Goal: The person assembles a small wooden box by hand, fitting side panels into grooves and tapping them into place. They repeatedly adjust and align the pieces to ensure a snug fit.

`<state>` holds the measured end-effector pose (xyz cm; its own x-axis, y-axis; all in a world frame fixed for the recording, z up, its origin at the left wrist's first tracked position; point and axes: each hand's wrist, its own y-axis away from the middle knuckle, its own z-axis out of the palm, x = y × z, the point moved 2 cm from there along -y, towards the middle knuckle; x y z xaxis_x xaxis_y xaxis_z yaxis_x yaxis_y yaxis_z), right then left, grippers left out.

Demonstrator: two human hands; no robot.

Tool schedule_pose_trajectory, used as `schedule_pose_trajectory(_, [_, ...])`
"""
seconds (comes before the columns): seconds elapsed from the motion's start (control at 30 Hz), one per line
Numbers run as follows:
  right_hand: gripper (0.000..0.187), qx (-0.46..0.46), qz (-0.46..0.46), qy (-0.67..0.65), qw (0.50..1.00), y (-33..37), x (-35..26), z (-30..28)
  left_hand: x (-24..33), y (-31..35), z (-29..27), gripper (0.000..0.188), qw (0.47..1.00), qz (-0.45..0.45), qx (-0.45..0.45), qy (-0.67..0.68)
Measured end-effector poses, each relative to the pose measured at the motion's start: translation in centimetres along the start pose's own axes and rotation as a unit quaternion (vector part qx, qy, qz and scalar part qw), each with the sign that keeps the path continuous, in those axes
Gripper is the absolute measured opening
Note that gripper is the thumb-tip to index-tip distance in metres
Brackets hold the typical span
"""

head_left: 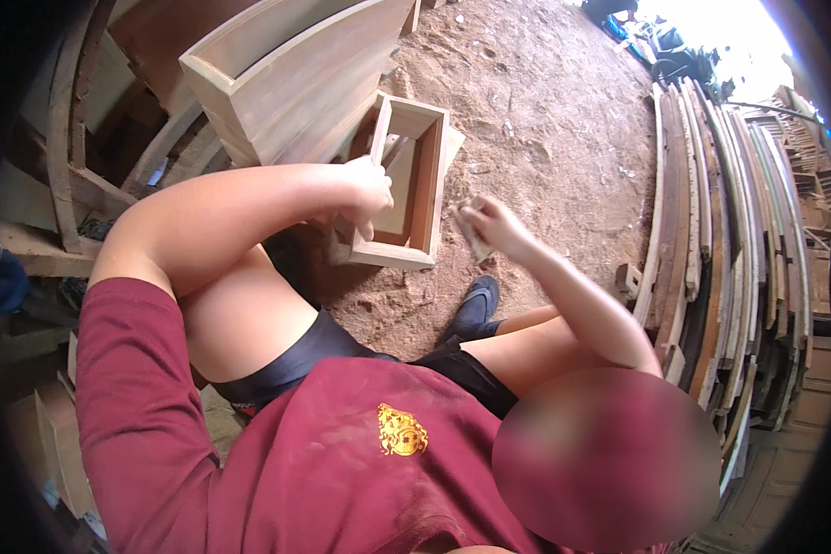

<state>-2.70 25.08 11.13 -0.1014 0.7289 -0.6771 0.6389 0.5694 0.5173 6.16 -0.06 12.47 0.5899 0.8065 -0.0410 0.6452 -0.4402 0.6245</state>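
A small open wooden drawer [415,256], a rectangular box with a reddish inner side, stands on the dusty ground in front of me. My left hand [367,192] is at its left side, the fingers curled over the rim. To the right of the box and apart from it, my right hand [489,220] is closed around a folded, pale brown sheet [475,242]. That sheet looks like sandpaper or cloth; which one, I cannot tell. It hangs below my fingers.
A larger pale wooden cabinet frame [314,88] stands behind the drawer on the left. Wooden frame pieces [65,175] crowd the far left. Long boards [711,231] are stacked along the right. My shoe [475,307] is on the sawdust-covered ground [554,120] near the drawer.
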Motion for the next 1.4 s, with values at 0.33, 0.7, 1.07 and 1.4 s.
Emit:
schedule_pose_trajectory(0.33, [0.034,0.222,0.073,-0.218,0.948,-1.5,4.3,10.9,-4.1,1.1,-1.6,0.081,0.993,-0.009,-0.032,0.114])
schedule_pose_trajectory(0.7, [0.052,0.252,0.067,-0.172,0.95,-10.8,-1.0,7.9,-5.0,4.2,-3.0,0.081,0.987,0.025,0.0,0.157])
schedule_pose_trajectory(1.07, [0.057,0.289,-0.002,-0.158,0.944,-21.6,2.9,0.6,-3.3,-1.0,1.6,0.114,0.987,-0.03,-0.13,0.088])
schedule_pose_trajectory(1.4, [0.069,0.272,0.032,-0.075,0.959,-19.3,-0.3,2.9,-2.3,1.0,2.2,0.138,0.976,-0.11,-0.12,0.144])
